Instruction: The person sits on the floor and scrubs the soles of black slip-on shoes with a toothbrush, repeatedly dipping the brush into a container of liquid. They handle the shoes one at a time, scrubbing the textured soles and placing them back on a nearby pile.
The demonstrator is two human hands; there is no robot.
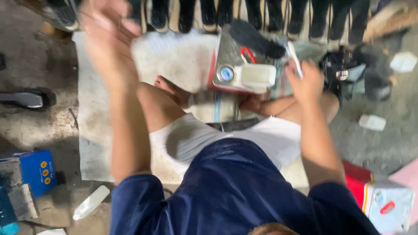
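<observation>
Our right hand [306, 80] pinches a white brush [295, 58] above the glue tin [237, 65], our blurred left hand [106, 32] seems empty, so glue may drip onto the black sole [257, 39].

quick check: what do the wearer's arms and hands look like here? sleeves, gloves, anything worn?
Both hands are bare: no gloves on the left hand or the right hand. The forearms are uncovered too. Short dark navy sleeves end about the elbow, part of a navy top. No watch, band or ring shows, though the left hand is motion-blurred, so small items there cannot be ruled out.
</observation>
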